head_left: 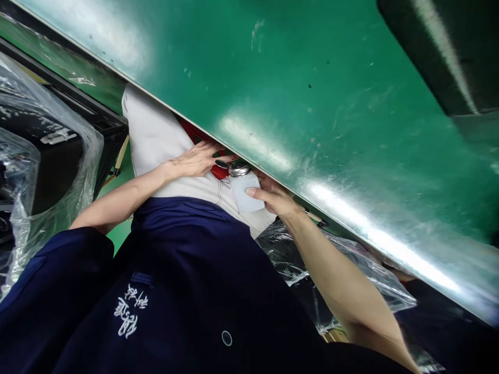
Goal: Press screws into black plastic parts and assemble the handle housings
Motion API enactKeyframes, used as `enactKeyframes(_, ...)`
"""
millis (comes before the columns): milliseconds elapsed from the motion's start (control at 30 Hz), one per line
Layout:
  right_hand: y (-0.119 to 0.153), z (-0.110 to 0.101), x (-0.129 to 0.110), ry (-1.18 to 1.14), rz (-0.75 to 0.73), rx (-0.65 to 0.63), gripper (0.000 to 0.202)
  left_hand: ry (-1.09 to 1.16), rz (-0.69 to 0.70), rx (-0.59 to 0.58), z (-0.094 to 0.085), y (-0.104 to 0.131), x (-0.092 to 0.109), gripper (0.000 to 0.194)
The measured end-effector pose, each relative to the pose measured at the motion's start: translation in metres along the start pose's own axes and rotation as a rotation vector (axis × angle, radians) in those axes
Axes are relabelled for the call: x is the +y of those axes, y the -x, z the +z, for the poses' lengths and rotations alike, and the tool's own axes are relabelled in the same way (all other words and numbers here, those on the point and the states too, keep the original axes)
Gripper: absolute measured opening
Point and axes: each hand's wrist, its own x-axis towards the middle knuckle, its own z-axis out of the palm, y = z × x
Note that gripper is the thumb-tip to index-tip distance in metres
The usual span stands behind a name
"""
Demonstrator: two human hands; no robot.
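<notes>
My right hand [275, 193] grips a whitish, translucent plastic dispenser bottle [246, 193] with a metal top [239, 170], its thumb lying across the front. A small round lid [222, 163] stands raised at the left of that top. Beside the lid is my left hand [197, 159], fingers stretched out over my lap; I cannot tell whether a fingertip touches the lid. Some red material [220, 172] shows beneath the left fingers, and its shape is mostly hidden by the hand and the table edge.
A green-topped table [273, 78] slants across the view, its edge [187, 120] just over both hands. Black equipment wrapped in clear plastic [58, 150] stands at the left. More clear plastic [366, 265] lies below the table at the right. A dark object [440, 52] occupies the upper right.
</notes>
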Motion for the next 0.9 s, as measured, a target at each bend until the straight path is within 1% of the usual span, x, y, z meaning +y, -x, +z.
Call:
enactKeyframes(200, -0.001, 0.008, -0.009, -0.060, -0.026, -0.001, 0.074, 0.011, -0.012, -0.019, -0.002, 0.001, 0.000, 0.029)
enactKeyframes(400, -0.003, 0.004, -0.006, -0.030, -0.022, 0.009, 0.077, 0.009, -0.017, -0.006, 0.000, 0.000, -0.001, 0.027)
enactKeyframes(600, -0.006, -0.001, 0.000, 0.015, -0.054, 0.007, 0.071, -0.005, -0.006, -0.018, 0.002, 0.000, -0.002, 0.028)
enactKeyframes(700, -0.005, 0.000, 0.001, -0.010, -0.011, 0.024, 0.072, -0.006, -0.001, -0.026, -0.001, 0.000, -0.001, 0.029)
enactKeyframes(900, -0.004, 0.001, 0.003, -0.038, 0.040, 0.041, 0.066, -0.020, 0.008, -0.044, -0.007, -0.002, 0.001, 0.035)
